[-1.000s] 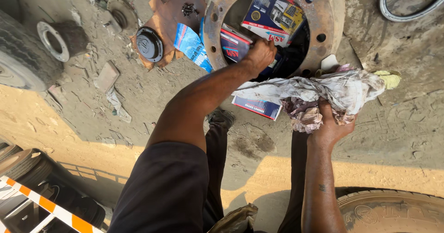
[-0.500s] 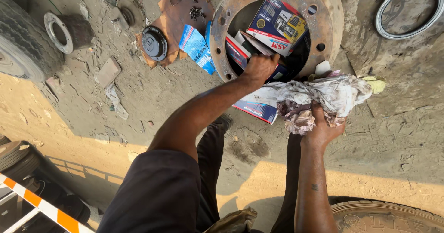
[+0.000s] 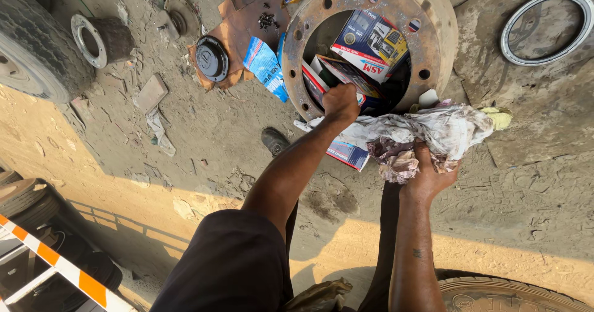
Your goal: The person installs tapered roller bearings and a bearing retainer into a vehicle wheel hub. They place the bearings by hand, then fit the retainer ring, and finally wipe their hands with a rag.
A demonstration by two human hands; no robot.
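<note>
My left hand (image 3: pixel 341 101) reaches into a rusty brake drum (image 3: pixel 433 15) lying on the dirt and grips a flat red and blue box (image 3: pixel 349 77) inside it. A larger blue printed box (image 3: pixel 370 43) leans in the drum beside it. My right hand (image 3: pixel 427 176) is closed from below on a bundle of dirty crumpled rags (image 3: pixel 427 132) held just in front of the drum. Another blue box (image 3: pixel 348 154) lies partly under the rags.
A blue plastic packet (image 3: pixel 265 64), a black hub cap (image 3: pixel 212 58) on brown cardboard, a metal sleeve (image 3: pixel 102 39), a steel ring (image 3: pixel 544 27) and tyres (image 3: pixel 31 46) lie around. A tyre (image 3: pixel 513 293) sits near my feet; an orange-white barrier (image 3: pixel 55 268) is lower left.
My left hand has gone a little deeper into the drum and closed on the flat box. The right hand still holds the rags in the same place.
</note>
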